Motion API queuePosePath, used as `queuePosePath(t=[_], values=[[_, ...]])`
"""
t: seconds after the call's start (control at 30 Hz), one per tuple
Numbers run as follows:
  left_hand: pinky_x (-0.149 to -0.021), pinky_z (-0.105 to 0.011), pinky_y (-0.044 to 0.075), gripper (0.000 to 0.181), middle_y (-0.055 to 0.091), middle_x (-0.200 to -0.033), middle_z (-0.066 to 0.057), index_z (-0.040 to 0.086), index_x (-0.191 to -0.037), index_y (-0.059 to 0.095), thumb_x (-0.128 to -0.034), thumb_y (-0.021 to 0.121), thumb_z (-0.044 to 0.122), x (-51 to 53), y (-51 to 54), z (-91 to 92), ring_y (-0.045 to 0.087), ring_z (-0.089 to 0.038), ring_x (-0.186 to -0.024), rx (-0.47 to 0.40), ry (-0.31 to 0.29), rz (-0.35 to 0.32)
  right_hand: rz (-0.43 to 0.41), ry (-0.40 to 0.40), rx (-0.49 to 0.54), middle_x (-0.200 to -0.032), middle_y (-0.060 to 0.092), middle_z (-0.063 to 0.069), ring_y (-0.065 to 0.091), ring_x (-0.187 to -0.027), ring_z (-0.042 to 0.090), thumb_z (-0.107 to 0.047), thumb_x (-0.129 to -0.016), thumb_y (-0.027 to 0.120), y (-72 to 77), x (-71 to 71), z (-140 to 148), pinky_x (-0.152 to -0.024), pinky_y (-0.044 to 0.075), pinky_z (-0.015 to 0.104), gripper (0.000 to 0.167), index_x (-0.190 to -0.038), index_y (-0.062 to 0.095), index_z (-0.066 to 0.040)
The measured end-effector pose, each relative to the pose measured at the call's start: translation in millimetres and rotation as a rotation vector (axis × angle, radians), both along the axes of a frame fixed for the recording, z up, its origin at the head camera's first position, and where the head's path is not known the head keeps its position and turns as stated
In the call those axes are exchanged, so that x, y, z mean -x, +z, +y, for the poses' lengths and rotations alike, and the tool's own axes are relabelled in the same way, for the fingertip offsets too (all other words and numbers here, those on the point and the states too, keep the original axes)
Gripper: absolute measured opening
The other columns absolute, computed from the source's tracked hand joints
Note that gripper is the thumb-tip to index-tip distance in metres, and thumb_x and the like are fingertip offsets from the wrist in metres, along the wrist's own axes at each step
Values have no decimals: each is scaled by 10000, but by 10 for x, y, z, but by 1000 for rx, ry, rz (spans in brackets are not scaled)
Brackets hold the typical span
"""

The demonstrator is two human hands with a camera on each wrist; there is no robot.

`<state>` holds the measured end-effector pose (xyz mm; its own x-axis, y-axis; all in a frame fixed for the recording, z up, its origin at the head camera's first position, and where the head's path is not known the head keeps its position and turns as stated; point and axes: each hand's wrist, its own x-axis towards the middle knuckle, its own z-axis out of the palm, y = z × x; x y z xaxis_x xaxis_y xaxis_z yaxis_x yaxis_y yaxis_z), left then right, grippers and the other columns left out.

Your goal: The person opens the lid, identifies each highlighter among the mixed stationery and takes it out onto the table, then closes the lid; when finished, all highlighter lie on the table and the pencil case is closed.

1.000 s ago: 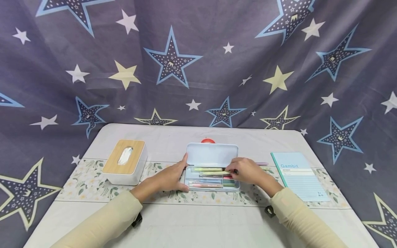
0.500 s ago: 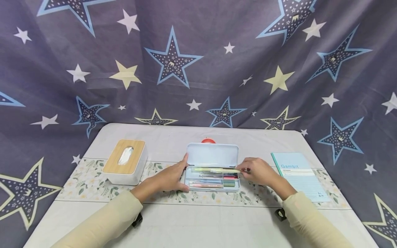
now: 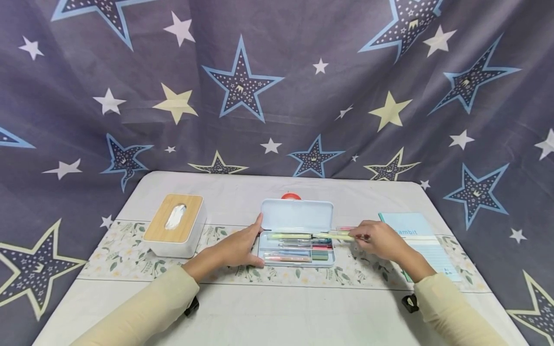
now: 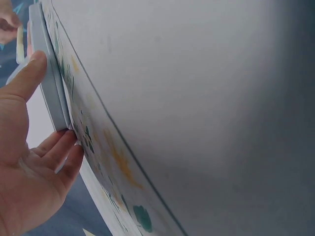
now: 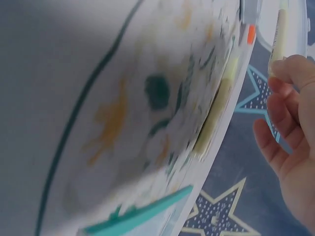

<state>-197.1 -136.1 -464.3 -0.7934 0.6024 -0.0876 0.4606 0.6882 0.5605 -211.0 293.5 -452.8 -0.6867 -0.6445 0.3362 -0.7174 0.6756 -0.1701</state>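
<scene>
A pale blue pencil case (image 3: 297,215) lies with its lid up in the middle of the table, several pens (image 3: 287,258) in its tray. My left hand (image 3: 238,247) holds its left end; in the left wrist view the thumb (image 4: 30,73) presses the rim and the fingers are at the corner. My right hand (image 3: 383,238) pinches one end of a pale yellow pen (image 5: 279,42), a highlighter by its look. The pen's other end still reaches over the case's right side in the head view. Its held end is hidden by the fingers.
A tissue box (image 3: 157,231) with a wooden lid stands at the left. Partly behind my right hand lies a blue notebook (image 3: 433,262). Another yellow pen (image 5: 216,110) lies on the table near the right hand. Something red (image 3: 291,196) shows behind the lid.
The right hand has moved right from over the tray, drawing the pale yellow pen most of the way past the case's right edge. My left hand has stayed put.
</scene>
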Motion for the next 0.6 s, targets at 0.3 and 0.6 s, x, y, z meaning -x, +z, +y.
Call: queuePosePath(t=[0.3,0.6], values=[[-1192,-464,372,1340,463,-1541,-96,32,-1615,-145,-815,832,482,13,-19,-6,476,-266,-1420,10,-1,2,-6,-42,-36,-845,713,-40,472,-613,-51,-33,-851,785,25,-32,232,-533,401,190,220,-1050,809,-124],[-1191,-469,371,1340,456,-1546,-103,40,-1614,-153,-817,826,491,6,-20,-2,466,-277,-1428,9,0,-7,22,-98,-87,-844,722,-31,604,-662,24,-40,-815,823,58,-50,422,-544,469,191,224,-1015,814,-139]])
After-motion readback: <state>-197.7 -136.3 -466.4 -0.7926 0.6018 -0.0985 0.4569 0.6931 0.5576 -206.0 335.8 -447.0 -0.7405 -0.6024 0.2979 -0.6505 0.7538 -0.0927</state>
